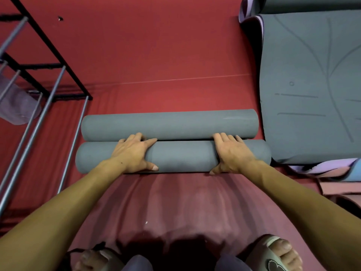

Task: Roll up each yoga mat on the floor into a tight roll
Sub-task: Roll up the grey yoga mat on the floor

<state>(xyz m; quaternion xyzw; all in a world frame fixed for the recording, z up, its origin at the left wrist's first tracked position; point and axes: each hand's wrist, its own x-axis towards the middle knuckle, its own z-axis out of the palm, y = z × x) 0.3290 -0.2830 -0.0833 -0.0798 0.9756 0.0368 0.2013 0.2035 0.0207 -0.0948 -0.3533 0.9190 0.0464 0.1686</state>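
Two grey rolled yoga mats lie side by side on the red floor covering. The near roll is under both my hands. My left hand grips its left part, fingers curled over the top and thumb on the near side. My right hand grips its right part the same way. The far roll lies right behind, touching the near one. A flat grey mat with line markings is spread out at the right.
A metal rack with black frame and silver bars stands at the left. Stacked flat mats in lilac, blue and pink lie at the right edge. My feet in sandals are at the bottom.
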